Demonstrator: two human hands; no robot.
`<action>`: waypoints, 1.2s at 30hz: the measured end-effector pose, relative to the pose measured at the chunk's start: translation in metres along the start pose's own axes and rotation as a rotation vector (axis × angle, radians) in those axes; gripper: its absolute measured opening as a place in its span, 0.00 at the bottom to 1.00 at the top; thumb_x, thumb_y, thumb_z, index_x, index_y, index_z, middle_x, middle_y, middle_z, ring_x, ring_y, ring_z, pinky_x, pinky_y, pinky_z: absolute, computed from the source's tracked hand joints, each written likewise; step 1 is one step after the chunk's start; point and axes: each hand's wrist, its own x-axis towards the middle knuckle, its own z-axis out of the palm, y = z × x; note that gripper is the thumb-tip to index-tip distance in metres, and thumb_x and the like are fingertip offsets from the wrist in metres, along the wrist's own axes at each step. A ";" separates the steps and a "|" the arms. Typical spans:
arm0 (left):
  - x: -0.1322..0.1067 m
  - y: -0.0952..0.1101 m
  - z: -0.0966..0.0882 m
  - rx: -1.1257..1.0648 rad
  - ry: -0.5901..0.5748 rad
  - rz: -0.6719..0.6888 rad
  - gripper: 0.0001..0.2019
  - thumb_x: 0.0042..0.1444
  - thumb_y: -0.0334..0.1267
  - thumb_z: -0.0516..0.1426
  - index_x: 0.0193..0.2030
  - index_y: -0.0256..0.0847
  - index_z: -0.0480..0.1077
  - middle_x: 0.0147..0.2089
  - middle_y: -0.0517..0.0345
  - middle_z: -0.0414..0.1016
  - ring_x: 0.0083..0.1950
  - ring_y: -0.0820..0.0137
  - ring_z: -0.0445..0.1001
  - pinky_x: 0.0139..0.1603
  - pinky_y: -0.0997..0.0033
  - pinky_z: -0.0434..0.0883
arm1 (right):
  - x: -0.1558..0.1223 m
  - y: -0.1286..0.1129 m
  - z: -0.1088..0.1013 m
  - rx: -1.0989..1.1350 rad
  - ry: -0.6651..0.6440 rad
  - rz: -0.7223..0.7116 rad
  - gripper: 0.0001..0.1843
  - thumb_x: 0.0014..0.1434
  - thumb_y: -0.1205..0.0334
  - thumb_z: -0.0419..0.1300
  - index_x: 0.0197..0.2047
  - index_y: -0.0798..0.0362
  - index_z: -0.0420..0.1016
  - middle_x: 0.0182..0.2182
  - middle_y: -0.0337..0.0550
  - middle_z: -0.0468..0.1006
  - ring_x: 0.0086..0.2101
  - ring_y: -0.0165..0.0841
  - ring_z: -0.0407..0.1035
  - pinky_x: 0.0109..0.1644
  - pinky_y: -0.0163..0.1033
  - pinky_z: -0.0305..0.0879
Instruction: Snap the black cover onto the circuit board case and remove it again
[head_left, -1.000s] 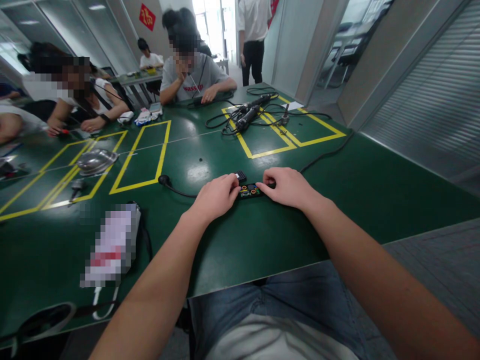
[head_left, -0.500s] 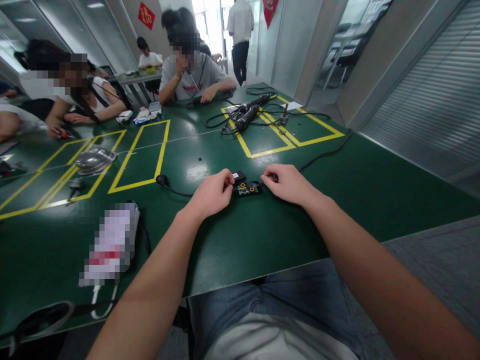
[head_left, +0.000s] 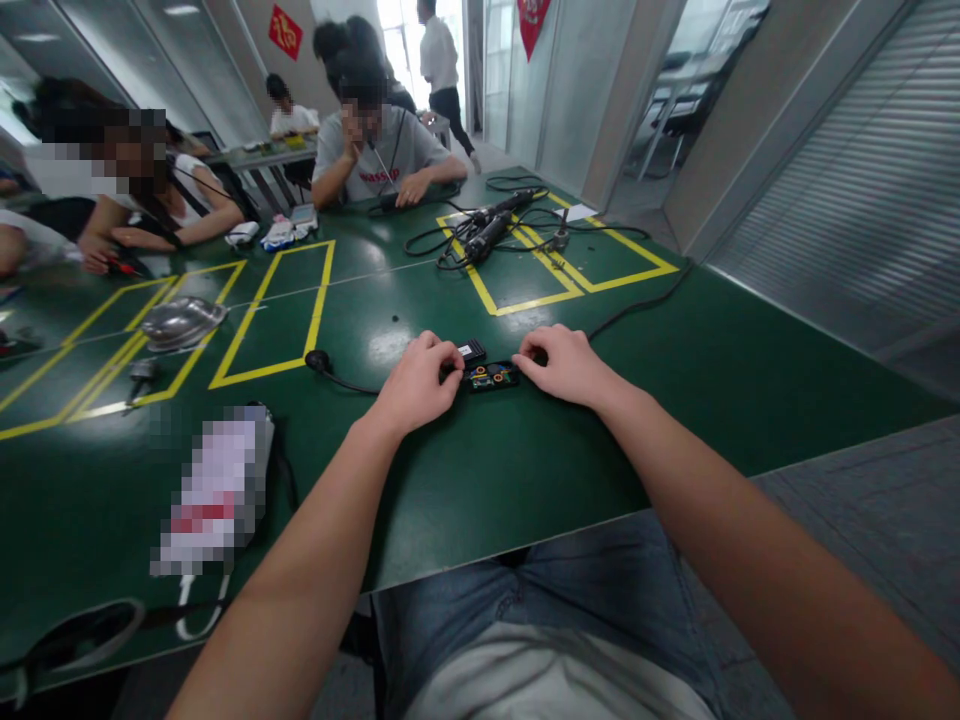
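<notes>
A small black circuit board [head_left: 491, 377] with coloured parts lies on the green table [head_left: 480, 470] in front of me. My left hand [head_left: 415, 385] has its fingers curled and pinched on the board's left end. My right hand [head_left: 564, 363] is curled too, pinching the right end, where a black cable [head_left: 637, 305] leads away. A small black block with a white label [head_left: 471, 351] sits just behind the board, by my left fingertips.
A black plug on a cord [head_left: 319, 361] lies left of my left hand. A blurred white packet [head_left: 214, 490] rests at the near left, a metal tray [head_left: 180, 322] farther left. Tools and tangled cables [head_left: 487, 228] lie in yellow-taped boxes behind. Other people sit at the far side.
Both hands stay on the board and have drawn slightly closer together. The view has shifted a little, and the person standing in the doorway has walked farther away.
</notes>
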 end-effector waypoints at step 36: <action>0.001 0.015 0.001 0.045 -0.109 0.134 0.19 0.71 0.39 0.66 0.66 0.46 0.83 0.59 0.47 0.86 0.60 0.51 0.80 0.68 0.49 0.75 | 0.006 -0.008 0.005 0.086 0.017 0.091 0.13 0.69 0.47 0.66 0.39 0.45 0.84 0.38 0.45 0.85 0.44 0.47 0.75 0.54 0.53 0.61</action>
